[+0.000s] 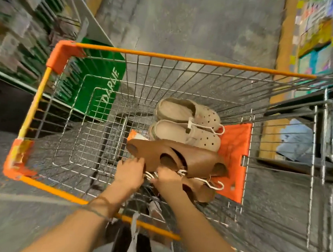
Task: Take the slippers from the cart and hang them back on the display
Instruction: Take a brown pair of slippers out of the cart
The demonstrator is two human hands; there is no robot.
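Fingers of both hands curl on the brown rubber slippers (178, 158) inside the wire shopping cart with orange rim (168, 56).

Left hand (130, 172) grips the heel edge of the upper brown slipper, and right hand (167, 180) closes around the white plastic hanger (215, 184) that joins the pair. Just beyond them, a pair of beige perforated clogs (188, 124) lies on the cart floor, near the orange plastic flap (234, 151). A green box (102, 82) stands outside the cart.

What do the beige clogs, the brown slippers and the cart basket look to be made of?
Beige clogs: probably moulded foam or rubber, matte, with punched round toe holes. Brown slippers: a similar one-piece moulded look, smooth, slightly sheeny; could be foam or soft plastic. Cart basket: shiny metal wire grid with an orange, likely plastic-coated rim.
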